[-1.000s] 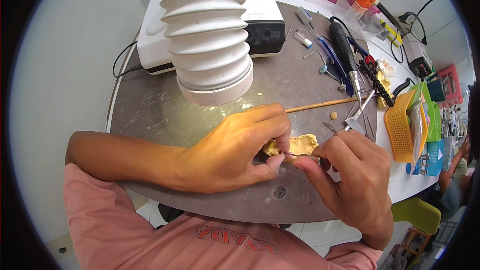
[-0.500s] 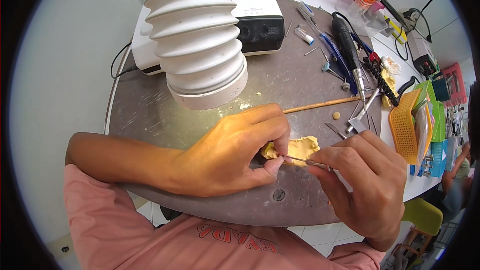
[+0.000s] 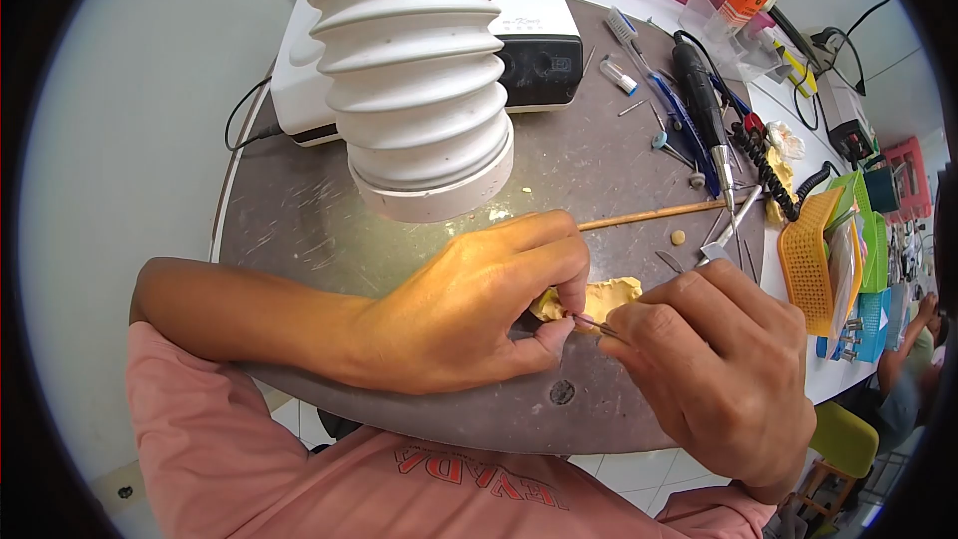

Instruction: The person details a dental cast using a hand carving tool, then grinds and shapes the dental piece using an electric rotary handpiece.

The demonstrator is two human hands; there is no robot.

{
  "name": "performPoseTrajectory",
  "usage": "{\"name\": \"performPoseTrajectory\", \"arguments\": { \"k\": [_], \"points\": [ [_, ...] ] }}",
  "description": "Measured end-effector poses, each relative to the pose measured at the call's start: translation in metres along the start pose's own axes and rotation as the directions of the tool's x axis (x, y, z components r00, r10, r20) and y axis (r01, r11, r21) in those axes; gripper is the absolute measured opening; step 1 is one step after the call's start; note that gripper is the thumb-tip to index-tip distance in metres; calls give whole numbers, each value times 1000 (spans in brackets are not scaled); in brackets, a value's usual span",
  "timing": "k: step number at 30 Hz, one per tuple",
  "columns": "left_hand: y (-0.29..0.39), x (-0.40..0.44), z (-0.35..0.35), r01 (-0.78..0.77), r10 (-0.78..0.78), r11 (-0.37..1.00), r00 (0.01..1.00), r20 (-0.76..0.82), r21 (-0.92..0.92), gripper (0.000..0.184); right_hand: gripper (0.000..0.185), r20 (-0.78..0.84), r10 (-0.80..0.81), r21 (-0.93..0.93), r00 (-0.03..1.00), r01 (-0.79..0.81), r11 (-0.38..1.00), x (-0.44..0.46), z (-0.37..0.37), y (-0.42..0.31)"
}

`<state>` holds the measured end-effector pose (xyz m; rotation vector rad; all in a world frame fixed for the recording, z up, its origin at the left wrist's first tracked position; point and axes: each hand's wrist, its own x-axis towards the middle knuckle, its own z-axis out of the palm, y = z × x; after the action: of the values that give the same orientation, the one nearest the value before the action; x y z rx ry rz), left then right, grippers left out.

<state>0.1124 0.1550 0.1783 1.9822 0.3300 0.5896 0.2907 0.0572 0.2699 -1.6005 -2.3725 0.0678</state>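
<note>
Fine handwork is captured at a grey workbench (image 3: 499, 409), where a slim metal tool (image 3: 597, 325) is gripped low, near its working end, by the bunched fingers of the right hand (image 3: 723, 369). Its tip is brought right up to the pinched thumb and forefinger of the left hand (image 3: 479, 309), between which a tiny reddish piece (image 3: 570, 316) (too small to be identified) appears to be held. With so little of the shaft left exposed between the two hands, close control of the tip seems to be allowed. A yellow plaster cast (image 3: 614, 292) is seen on the bench just beyond the fingertips, partly hidden by them; whether it is touched by either hand cannot be told. Above the left forearm, a wide ribbed white hose (image 3: 409, 60) is hung in front of a white machine (image 3: 539, 10). A wooden stick (image 3: 649, 212) is laid beyond the cast, a small round tan piece (image 3: 678, 238) near it, and a black handheld drill (image 3: 699, 90) is set beside a brush (image 3: 624, 28). At the right, an orange basket (image 3: 806, 260) is stood at the bench's edge.
</note>
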Motion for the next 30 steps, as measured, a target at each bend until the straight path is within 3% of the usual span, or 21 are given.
{"name": "performPoseTrajectory", "arguments": {
  "k": [5, 8, 11, 19, 28, 29, 30],
  "points": [
    [1, 1, -1, -2, 2, 1000, 1000, 4, 4, 21, 22, 27, -45, 57, 999, 43, 997, -1, 3, 9],
    [2, 0, 0, 15, -15, 1000, 1000, 9, -4, 20, 27, -102, 49, 142, 994, -34, 989, -1, 5, 6],
    [2, 0, 0, 25, -25, 1000, 1000, 14, -14, 19, 31, 39, 126, 50, 991, -128, 991, -8, 2, 8],
    [3, 1, -1, 14, -14, 1000, 1000, 28, -2, 17, 23, -113, 83, 24, 990, -81, 996, -12, 8, -2],
    [2, 1, -2, 15, -16, 1000, 999, 31, 5, 17, 28, -65, -92, 21, 994, 93, 995, -12, 5, 6],
    [1, 2, -1, 5, -5, 1000, 1000, 26, -1, 17, 28, -64, -94, 21, 994, 95, 995, -11, 7, 4],
    [1, 2, -1, -6, 6, 1000, 1000, 21, -8, 17, 32, -106, 11, 46, 994, -7, 999, -10, 9, 1]
  ]
}}
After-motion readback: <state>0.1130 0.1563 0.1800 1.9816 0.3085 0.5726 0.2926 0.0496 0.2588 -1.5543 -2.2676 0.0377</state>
